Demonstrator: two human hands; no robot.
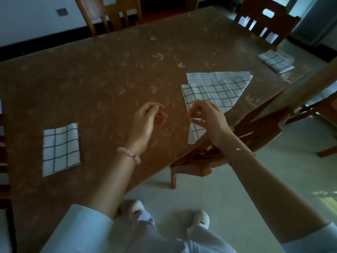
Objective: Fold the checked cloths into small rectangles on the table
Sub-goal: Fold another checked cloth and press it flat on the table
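A large white cloth with a black check (pixel 217 90) lies spread on the brown table (pixel 109 79) near its right edge, one corner hanging off the edge. My right hand (pixel 207 117) is over that near corner and pinches the fabric between thumb and fingers. My left hand (pixel 147 119) hovers just left of the cloth, fingers loosely curled, holding nothing. A checked cloth folded into a small rectangle (pixel 61 148) lies at the near left of the table. Another folded checked cloth (pixel 276 62) sits at the far right corner.
Wooden chairs stand around the table: one at the back left (pixel 109 13), one at the back right (pixel 264 21), and one pushed in at the right (pixel 255 125) just under the hanging cloth corner. My feet in white shoes (pixel 136 210) stand on pale floor tiles.
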